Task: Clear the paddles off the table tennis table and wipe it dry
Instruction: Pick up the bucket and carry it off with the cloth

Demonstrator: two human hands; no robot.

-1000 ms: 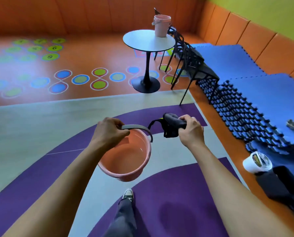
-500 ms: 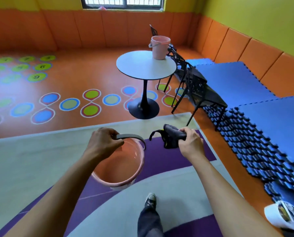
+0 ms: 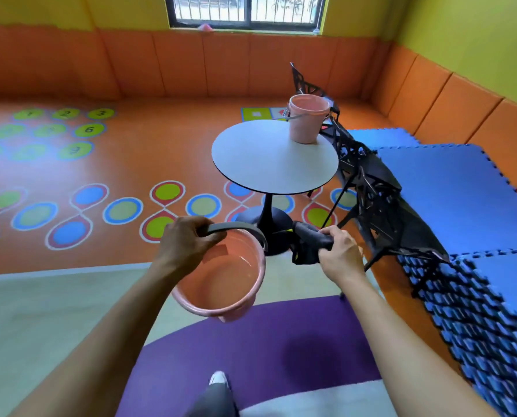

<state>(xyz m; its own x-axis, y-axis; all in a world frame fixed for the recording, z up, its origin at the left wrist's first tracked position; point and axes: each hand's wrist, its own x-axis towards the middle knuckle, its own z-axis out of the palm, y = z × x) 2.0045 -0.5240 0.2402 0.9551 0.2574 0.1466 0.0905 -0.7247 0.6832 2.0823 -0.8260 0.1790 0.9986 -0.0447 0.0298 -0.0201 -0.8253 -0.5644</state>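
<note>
In the lower middle of the frame the left hand (image 3: 188, 242) curls its fingers round the dark handle (image 3: 239, 227) of a pink bucket (image 3: 191, 305), which hangs tilted in the air with its mouth turned up toward the camera; a glossy ring low inside it looks like a little water. Just to the right, the right hand (image 3: 340, 257) grips a bunched dark cloth (image 3: 307, 246), fingers wrapped over it, with a fold of the cloth drooping below the fist. Bucket and cloth sit near each other but apart. Above the hands, at centre frame, stands a round grey table (image 3: 260, 164) on a black pedestal foot, and a second pink bucket (image 3: 307, 123) stands upright at its far right edge. Black chairs (image 3: 377, 203) line up just beside the table on the right, against stacked blue foam mats (image 3: 453, 188) that fill the right side of the frame. The orange floor on the left carries coloured circles (image 3: 121, 210) and numbered spots. A barred window (image 3: 245, 9) is at the top centre. At the bottom edge, a white shoe (image 3: 218, 379) rests on a purple floor patch (image 3: 281, 341).
</note>
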